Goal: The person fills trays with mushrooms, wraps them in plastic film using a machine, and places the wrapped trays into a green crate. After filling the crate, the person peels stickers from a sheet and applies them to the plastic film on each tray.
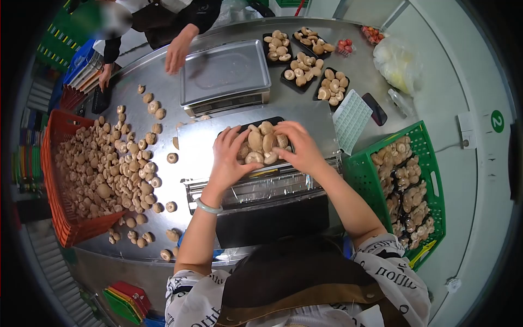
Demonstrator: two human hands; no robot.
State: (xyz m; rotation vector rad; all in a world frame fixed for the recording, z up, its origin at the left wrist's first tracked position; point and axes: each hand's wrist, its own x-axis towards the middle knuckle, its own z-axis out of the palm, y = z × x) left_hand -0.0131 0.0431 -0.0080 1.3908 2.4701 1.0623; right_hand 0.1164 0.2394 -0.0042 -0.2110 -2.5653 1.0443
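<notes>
A black tray (277,119) heaped with brown mushrooms (268,143) sits on the metal top of a film-wrapping machine (321,128), in front of me. My left hand (227,155) curves round the tray's left side, its fingers against the mushrooms. On the opposite side, my right hand (298,146) grips the tray, thumb and fingers resting by the outer mushrooms. Both hands hide most of the tray's rim. Below them runs the roll of clear film (272,189) across the machine's front.
An orange crate (57,185) spills loose mushrooms at left. A scale (226,73) stands behind the machine. Filled mushroom trays (277,46) lie at the back. A green crate (436,191) holds wrapped trays at right, near a label sheet (353,117) and phone (375,109). A co-worker's hand (180,52) reaches beside the scale.
</notes>
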